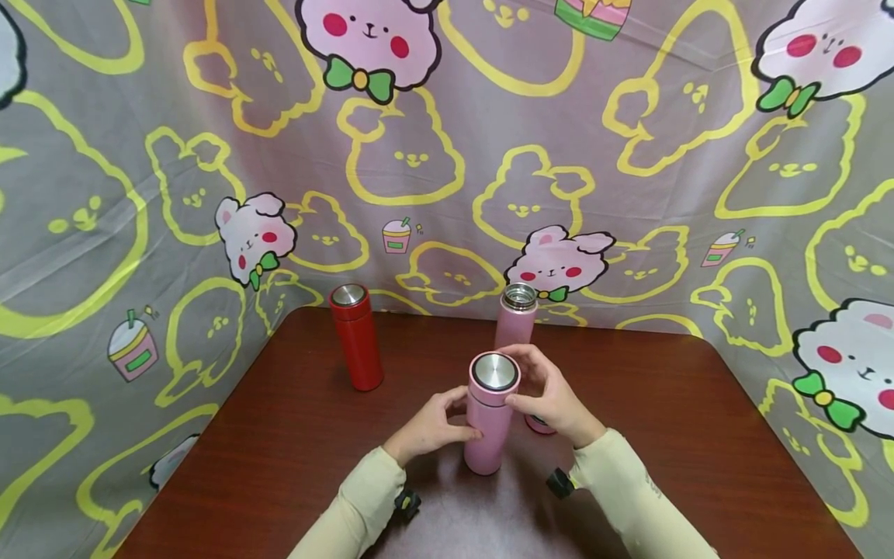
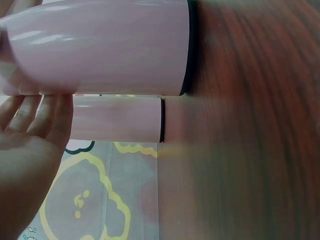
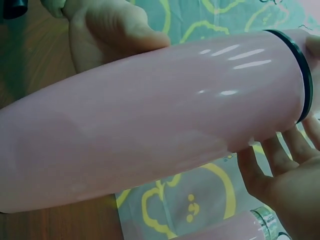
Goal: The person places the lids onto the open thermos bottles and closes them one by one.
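Observation:
A pink thermos bottle [image 1: 487,435] stands upright on the table in front of me, its pink lid [image 1: 494,373] with a silver top seated on it. My left hand [image 1: 429,427] holds the body from the left, thumb across the front. From the right, my right hand [image 1: 555,396] grips the lid, thumb near the seam and fingers round the back. In the right wrist view, the right hand's fingers [image 3: 272,155] curve along the bottle by the dark seam ring. The left wrist view shows the bottle's dark base at the wood.
A second pink thermos bottle [image 1: 514,322] stands open behind, its steel mouth bare. A pink-rimmed round lid [image 1: 540,425] lies on the table, partly behind my right hand. Further left stands a red thermos bottle [image 1: 359,341]. Patterned cloth [image 1: 447,155] hangs around the brown table [image 1: 279,435].

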A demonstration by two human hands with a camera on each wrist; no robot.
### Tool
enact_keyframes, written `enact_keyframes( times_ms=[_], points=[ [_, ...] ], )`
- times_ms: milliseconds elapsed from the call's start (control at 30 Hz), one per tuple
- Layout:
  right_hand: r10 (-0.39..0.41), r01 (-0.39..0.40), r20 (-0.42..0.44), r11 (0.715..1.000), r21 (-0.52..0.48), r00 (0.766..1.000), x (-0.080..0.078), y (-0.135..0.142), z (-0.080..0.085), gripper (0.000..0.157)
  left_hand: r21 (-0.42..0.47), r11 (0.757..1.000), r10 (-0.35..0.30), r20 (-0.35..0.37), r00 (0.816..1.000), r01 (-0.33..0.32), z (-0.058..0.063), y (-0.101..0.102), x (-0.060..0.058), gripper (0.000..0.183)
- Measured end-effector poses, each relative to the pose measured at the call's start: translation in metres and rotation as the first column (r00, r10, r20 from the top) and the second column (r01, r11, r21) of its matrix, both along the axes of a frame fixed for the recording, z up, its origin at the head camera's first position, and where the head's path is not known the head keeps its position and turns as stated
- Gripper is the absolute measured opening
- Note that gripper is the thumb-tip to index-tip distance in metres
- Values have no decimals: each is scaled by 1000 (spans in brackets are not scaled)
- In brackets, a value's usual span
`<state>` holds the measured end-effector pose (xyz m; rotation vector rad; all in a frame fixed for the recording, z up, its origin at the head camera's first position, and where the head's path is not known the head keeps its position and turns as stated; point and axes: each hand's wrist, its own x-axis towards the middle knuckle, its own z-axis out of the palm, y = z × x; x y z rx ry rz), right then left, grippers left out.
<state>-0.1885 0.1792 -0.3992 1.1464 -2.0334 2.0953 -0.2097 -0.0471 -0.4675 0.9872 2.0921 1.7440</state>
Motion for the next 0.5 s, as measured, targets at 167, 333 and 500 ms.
enact_keyframes(
  times_ms=[167, 333, 500],
  points=[
    [-60, 60, -31, 998, -17, 998, 3, -3, -2, 54, 9, 1000, -5, -12, 1000, 5, 0, 0, 0, 57],
    [-89, 88, -12, 995, -50, 996, 6, -6, -3, 56, 20, 1000, -10, -16, 1000, 11, -1, 0, -1, 56],
    [-93, 93, 2, 992, -89, 996, 7, -9, -7, 59, 20, 1000, -15, -27, 1000, 15, -1, -1, 0, 57]
  ],
)
